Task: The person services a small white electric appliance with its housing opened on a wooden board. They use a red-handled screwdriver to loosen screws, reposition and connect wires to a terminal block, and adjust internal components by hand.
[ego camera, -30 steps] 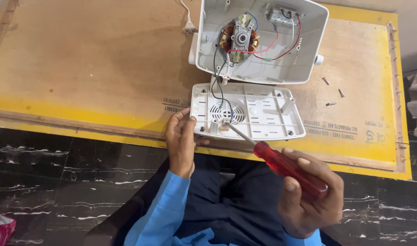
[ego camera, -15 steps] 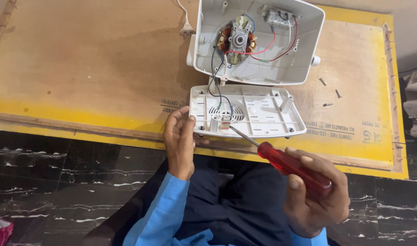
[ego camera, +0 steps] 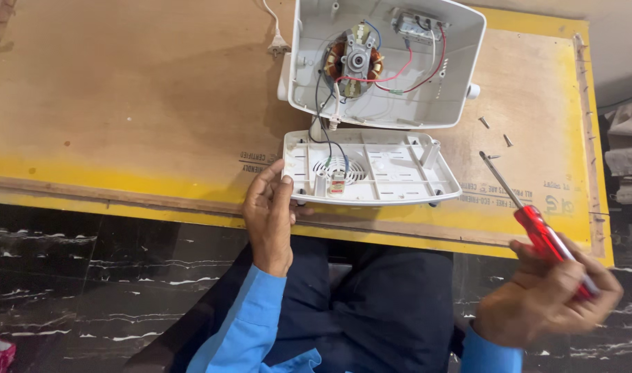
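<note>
An opened white appliance housing [ego camera: 399, 90] lies on a wooden board [ego camera: 122, 90], showing a copper-wound motor [ego camera: 354, 61] and red, blue and black wires. Its flat white base cover [ego camera: 385, 169] lies just in front, joined to it by wires. My left hand [ego camera: 269, 214] grips the cover's near left corner. My right hand [ego camera: 547, 297] holds a red-handled screwdriver [ego camera: 530, 221] off to the right, its tip pointing up over the board, clear of the cover.
Three loose screws [ego camera: 495, 141] lie on the board right of the housing. A white cord with a plug [ego camera: 278, 45] runs off the top. The board has yellow edges and rests on dark marbled floor [ego camera: 88, 276]. My legs are below the board edge.
My right hand has pulled the screwdriver away from the base cover, out to the right and back. My left hand has stayed on the cover's corner.
</note>
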